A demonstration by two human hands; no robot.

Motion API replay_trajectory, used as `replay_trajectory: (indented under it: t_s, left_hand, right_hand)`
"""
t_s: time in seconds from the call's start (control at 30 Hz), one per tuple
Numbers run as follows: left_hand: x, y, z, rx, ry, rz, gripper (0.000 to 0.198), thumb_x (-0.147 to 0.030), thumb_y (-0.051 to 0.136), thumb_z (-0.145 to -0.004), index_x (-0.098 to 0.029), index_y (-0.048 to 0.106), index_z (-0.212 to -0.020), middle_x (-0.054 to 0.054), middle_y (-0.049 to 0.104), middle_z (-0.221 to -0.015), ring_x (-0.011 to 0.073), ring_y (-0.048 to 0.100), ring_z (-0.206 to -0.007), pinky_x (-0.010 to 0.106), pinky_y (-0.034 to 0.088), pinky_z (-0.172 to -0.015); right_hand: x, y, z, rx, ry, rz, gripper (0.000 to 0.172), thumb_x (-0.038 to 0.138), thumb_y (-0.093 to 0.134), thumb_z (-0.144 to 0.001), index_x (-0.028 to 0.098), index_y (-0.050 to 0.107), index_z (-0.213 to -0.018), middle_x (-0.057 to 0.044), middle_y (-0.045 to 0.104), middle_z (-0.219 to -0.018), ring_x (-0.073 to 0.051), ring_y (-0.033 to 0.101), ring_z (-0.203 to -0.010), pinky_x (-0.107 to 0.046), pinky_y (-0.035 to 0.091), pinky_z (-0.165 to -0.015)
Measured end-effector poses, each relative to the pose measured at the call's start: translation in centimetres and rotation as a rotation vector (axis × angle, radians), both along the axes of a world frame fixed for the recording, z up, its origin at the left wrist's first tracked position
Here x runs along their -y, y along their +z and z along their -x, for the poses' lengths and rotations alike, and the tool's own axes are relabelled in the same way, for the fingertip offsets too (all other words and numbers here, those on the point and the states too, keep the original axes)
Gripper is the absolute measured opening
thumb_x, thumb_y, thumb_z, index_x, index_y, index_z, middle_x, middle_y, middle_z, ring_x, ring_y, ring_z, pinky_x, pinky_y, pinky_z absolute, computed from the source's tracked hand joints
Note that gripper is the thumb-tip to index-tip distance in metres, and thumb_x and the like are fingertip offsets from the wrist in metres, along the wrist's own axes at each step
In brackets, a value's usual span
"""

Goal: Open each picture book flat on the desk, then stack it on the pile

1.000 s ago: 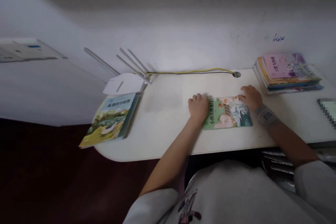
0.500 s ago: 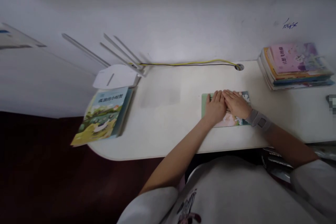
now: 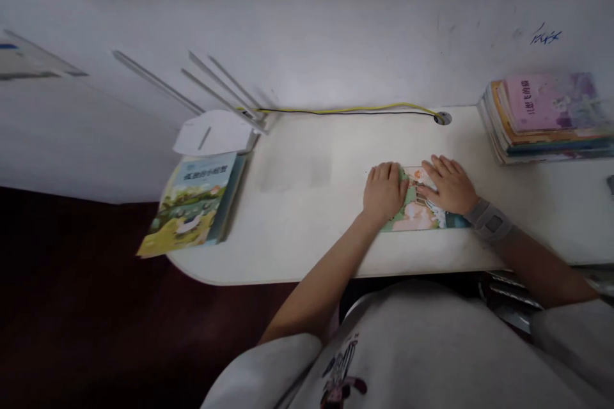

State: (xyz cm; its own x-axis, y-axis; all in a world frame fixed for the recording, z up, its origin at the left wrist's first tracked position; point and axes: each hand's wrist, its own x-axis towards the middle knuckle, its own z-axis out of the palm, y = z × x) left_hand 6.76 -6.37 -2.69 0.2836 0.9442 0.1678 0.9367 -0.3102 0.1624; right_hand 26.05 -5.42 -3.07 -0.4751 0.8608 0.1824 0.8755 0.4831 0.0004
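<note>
A thin illustrated book [image 3: 416,214] with a green, pink and dark blue cover lies flat on the white desk [image 3: 307,230]. My left hand [image 3: 384,190] rests on its left end, palm down, fingers stretched away from me and the thumb toward the middle. On the right part of the cover lies my right hand [image 3: 449,184], its fingers spread and its thumb pointing left. A grey band [image 3: 490,220] circles the right wrist. The hands are apart, with the cover's middle showing between them; its two ends are partly hidden under them.
At the left stands a white router [image 3: 211,132] with raised antennas, a book pile [image 3: 192,208] in front of it overhanging the desk edge. Yellow and black cables [image 3: 345,110] run along the wall to a desk hole [image 3: 442,118]. Another book stack [image 3: 551,105] sits at the back right.
My hands, side by side on the middle of the cover before, have slid apart: the left toward the book's left end, the right toward its right. More of the cover's middle shows.
</note>
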Motion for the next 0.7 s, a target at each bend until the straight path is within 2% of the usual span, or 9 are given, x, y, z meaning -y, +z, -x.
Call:
replay_trajectory:
  t_s: [0.1,0.23,0.33,0.43,0.57,0.7]
  left_hand:
    - [-0.6,0.5,0.0,-0.037,0.063,-0.028,0.044,-0.040,0.034,-0.096,-0.010,0.057,-0.119,0.016,0.061,-0.118,0.0277,0.054,-0.110,0.041,0.036,-0.097]
    - [-2.5,1.3,-0.5,-0.076,0.102,0.015,0.048,-0.045,0.031,-0.096,-0.009,0.061,-0.108,0.019,0.064,-0.106,0.0314,0.056,-0.105,0.045,0.036,-0.091]
    - [-4.0,1.8,-0.4,0.095,0.136,0.150,0.047,-0.048,0.039,-0.093,-0.010,0.063,-0.104,0.020,0.062,-0.111,0.0323,0.053,-0.113,0.045,0.033,-0.096]
    - [-4.8,2.1,0.7,0.273,0.204,0.265,0.040,-0.048,0.048,-0.088,-0.012,0.067,-0.089,0.020,0.062,-0.113,0.0336,0.051,-0.117,0.045,0.034,-0.098]
    - [-4.6,2.4,3.4,0.449,0.284,0.355,0.028,-0.043,0.057,-0.084,-0.017,0.063,-0.077,0.016,0.068,-0.096,0.0306,0.060,-0.105,0.040,0.044,-0.088]
    - [-2.6,2.5,5.6,0.765,0.318,0.503,0.024,-0.040,0.055,-0.087,-0.017,0.061,-0.087,0.011,0.070,-0.087,0.0200,0.067,-0.079,0.029,0.052,-0.067]
  right_hand:
    - [0.0,-0.3,-0.1,0.010,-0.019,-0.015,0.066,0.057,0.032,-0.093,0.012,0.044,-0.139,-0.020,0.044,-0.143,-0.035,0.039,-0.129,-0.047,0.028,-0.104]
    - [0.0,-0.5,-0.2,0.015,-0.026,-0.021,0.067,0.060,0.029,-0.093,0.013,0.045,-0.138,-0.019,0.045,-0.143,-0.034,0.040,-0.129,-0.046,0.028,-0.104]
    - [0.0,-0.6,-0.1,0.024,-0.042,-0.016,0.067,0.061,0.030,-0.092,0.014,0.045,-0.138,-0.018,0.045,-0.143,-0.034,0.040,-0.129,-0.045,0.027,-0.105]
    - [0.0,-0.6,-0.1,0.023,-0.055,-0.003,0.067,0.061,0.031,-0.092,0.014,0.044,-0.139,-0.018,0.045,-0.144,-0.033,0.040,-0.130,-0.045,0.027,-0.105]
    - [0.0,-0.8,0.0,-0.003,-0.053,-0.004,0.067,0.061,0.033,-0.092,0.014,0.045,-0.138,-0.018,0.045,-0.143,-0.033,0.040,-0.130,-0.046,0.027,-0.104]
    - [0.0,-1.1,-0.1,-0.039,-0.038,-0.035,0.066,0.061,0.034,-0.092,0.015,0.047,-0.137,-0.018,0.047,-0.141,-0.033,0.042,-0.128,-0.047,0.029,-0.104]
